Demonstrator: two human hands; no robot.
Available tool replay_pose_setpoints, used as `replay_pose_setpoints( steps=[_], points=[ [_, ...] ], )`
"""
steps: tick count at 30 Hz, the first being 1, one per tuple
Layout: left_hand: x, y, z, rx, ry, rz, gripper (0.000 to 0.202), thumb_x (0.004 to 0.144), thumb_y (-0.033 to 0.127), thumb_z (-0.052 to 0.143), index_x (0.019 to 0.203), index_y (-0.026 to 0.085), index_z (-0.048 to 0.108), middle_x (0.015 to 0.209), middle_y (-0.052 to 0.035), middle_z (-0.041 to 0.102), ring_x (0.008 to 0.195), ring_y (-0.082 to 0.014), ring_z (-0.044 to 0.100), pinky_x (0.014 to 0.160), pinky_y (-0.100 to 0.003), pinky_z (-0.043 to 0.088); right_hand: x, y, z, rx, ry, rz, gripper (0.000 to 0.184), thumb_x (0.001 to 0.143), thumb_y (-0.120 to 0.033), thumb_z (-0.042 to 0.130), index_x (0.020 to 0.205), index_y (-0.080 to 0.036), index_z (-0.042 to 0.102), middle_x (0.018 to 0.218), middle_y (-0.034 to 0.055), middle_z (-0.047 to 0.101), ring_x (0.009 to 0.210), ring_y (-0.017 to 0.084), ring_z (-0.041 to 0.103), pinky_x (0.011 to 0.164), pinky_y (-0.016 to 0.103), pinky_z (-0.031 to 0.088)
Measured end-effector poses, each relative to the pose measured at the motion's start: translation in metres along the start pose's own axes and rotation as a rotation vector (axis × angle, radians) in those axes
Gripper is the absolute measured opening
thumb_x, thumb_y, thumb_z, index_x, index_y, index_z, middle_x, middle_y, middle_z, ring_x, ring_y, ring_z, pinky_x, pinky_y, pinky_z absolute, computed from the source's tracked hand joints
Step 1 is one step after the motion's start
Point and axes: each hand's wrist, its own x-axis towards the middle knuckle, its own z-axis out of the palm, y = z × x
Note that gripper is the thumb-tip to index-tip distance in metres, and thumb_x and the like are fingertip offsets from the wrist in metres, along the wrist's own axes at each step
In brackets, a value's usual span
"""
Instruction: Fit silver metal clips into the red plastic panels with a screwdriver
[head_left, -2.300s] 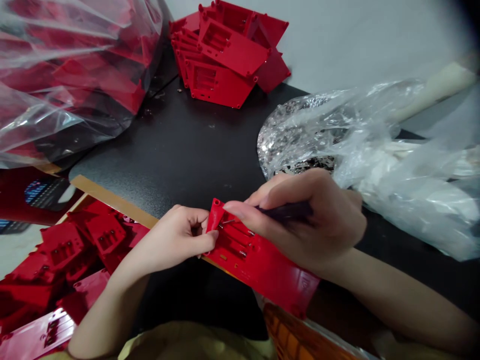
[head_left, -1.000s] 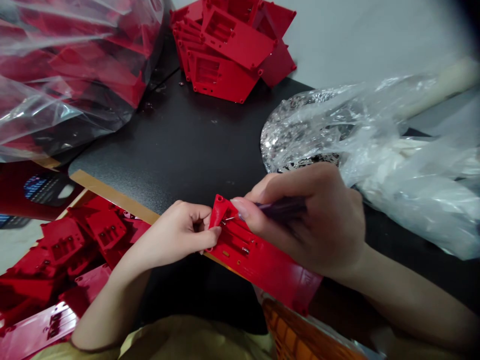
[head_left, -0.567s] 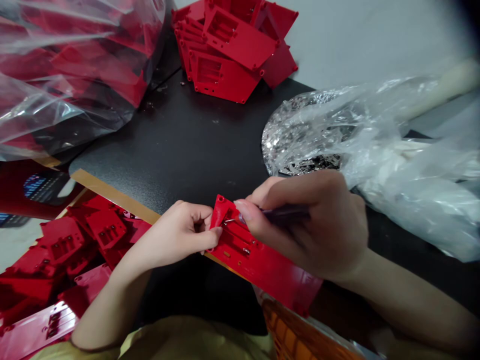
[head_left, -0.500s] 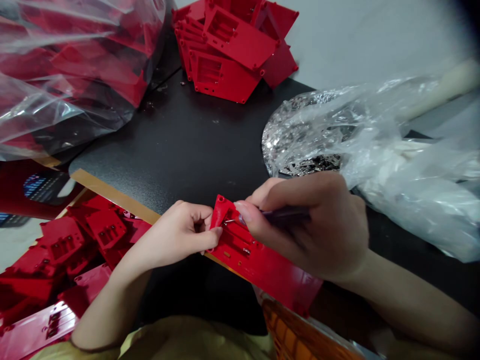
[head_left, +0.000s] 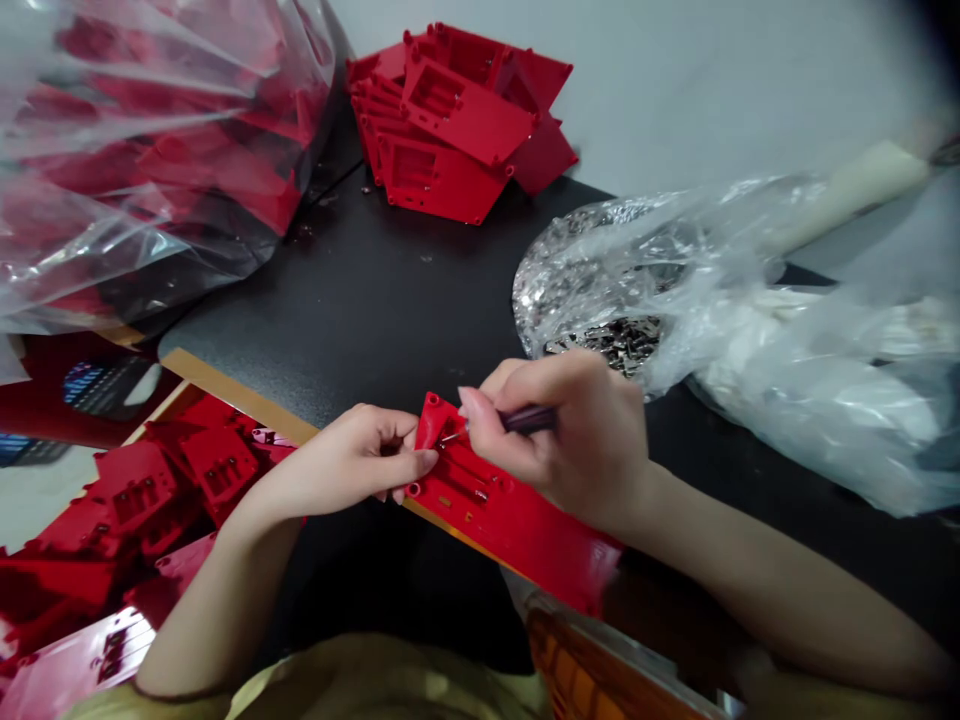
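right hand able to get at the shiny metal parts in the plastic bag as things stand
Probably not straight away. The right hand is close to the shiny metal parts, but it holds a dark-handled tool at the red plastic panel, and the clear plastic bag seems to cover most of them.

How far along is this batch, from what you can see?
Hard to confirm, but the stacked red plastic panels on the black table may be finished. In hand: the left hand grips a red panel while the right hand works a thin-tipped tool at its corner. Left: a bag of red panels and bagged silver parts.
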Motion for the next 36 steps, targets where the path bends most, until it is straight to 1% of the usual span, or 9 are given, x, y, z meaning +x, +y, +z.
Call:
replay_pose_setpoints(
  steps=[3,6,8,11,15,20,24,28,36],
  points=[
    [-0.002,0.001,-0.001,-0.021,-0.015,-0.007,0.029,0.087,0.042,0.058,0.073,0.018,0.052,0.060,0.0049,0.054,0.052,-0.0080,0.049,0.049,-0.018,0.039,0.000,0.003,-0.003,0.161,-0.061,-0.002,0.014,0.086,-0.017,0.062,0.092,-0.023,0.051,0.071,-0.0058,0.065,0.061,0.008,0.063,0.058,0.019,0.048],
    [-0.005,0.001,0.001,-0.007,0.032,-0.019,0.033,0.093,0.045,0.048,0.074,0.018,0.051,0.063,0.0040,0.057,0.052,-0.0081,0.050,0.050,-0.019,0.040,0.007,0.005,-0.014,0.370,-0.036,0.219,0.036,0.084,-0.021,0.067,0.113,-0.023,0.045,0.078,-0.0053,0.067,0.069,0.010,0.067,0.068,0.023,0.054],
    [-0.008,0.000,0.003,0.004,0.091,-0.012,0.036,0.095,0.044,0.041,0.071,0.018,0.049,0.062,0.0038,0.056,0.051,-0.0082,0.051,0.050,-0.019,0.041,0.012,0.004,-0.025,0.456,-0.035,0.338,0.040,0.081,-0.023,0.071,0.112,-0.023,0.045,0.080,-0.0048,0.070,0.068,0.011,0.068,0.065,0.024,0.056],
    [-0.014,0.000,0.007,0.011,0.172,-0.021,0.033,0.094,0.039,0.037,0.070,0.019,0.046,0.062,0.0044,0.054,0.052,-0.0086,0.051,0.051,-0.020,0.041,0.019,-0.002,-0.041,0.531,-0.025,0.397,0.031,0.077,-0.019,0.074,0.096,-0.024,0.050,0.082,-0.0028,0.073,0.069,0.013,0.070,0.062,0.024,0.057],
    [-0.018,0.002,0.013,0.059,0.227,-0.068,0.022,0.089,0.036,0.047,0.075,0.019,0.046,0.062,0.0061,0.052,0.054,-0.0087,0.052,0.051,-0.019,0.041,0.021,-0.005,-0.046,0.582,-0.102,0.389,0.023,0.073,-0.017,0.076,0.082,-0.022,0.055,0.080,-0.0012,0.073,0.071,0.014,0.070,0.060,0.024,0.056],
    [-0.015,0.003,0.017,0.045,0.251,-0.067,0.015,0.084,0.033,0.050,0.079,0.019,0.048,0.060,0.0074,0.050,0.051,-0.0079,0.051,0.049,-0.018,0.041,0.016,0.001,-0.032,0.495,-0.288,0.385,0.015,0.080,-0.026,0.070,0.079,-0.019,0.056,0.071,-0.0028,0.068,0.061,0.010,0.063,0.054,0.022,0.047],
    [-0.013,-0.001,0.019,-0.024,0.262,-0.053,0.021,0.082,0.037,0.052,0.074,0.019,0.046,0.057,0.0074,0.048,0.048,-0.0071,0.048,0.048,-0.018,0.041,0.012,0.005,-0.026,0.486,-0.300,0.337,0.016,0.082,-0.028,0.068,0.080,-0.019,0.055,0.069,-0.0051,0.065,0.061,0.008,0.060,0.058,0.022,0.045],
    [-0.012,-0.003,0.019,-0.053,0.262,-0.040,0.025,0.083,0.040,0.054,0.072,0.019,0.045,0.056,0.0075,0.047,0.047,-0.0066,0.046,0.047,-0.018,0.040,0.011,0.003,-0.027,0.490,-0.301,0.323,0.016,0.083,-0.029,0.067,0.082,-0.020,0.054,0.078,-0.0035,0.069,0.066,0.010,0.063,0.059,0.023,0.045],
    [-0.011,-0.009,0.015,-0.023,0.229,-0.034,0.031,0.089,0.047,0.052,0.079,0.018,0.050,0.060,0.0062,0.048,0.049,-0.0068,0.046,0.048,-0.019,0.039,0.013,0.000,-0.028,0.435,-0.367,0.271,0.012,0.082,-0.021,0.066,0.082,-0.019,0.054,0.077,-0.0036,0.070,0.068,0.010,0.066,0.061,0.022,0.047]
  ],
)
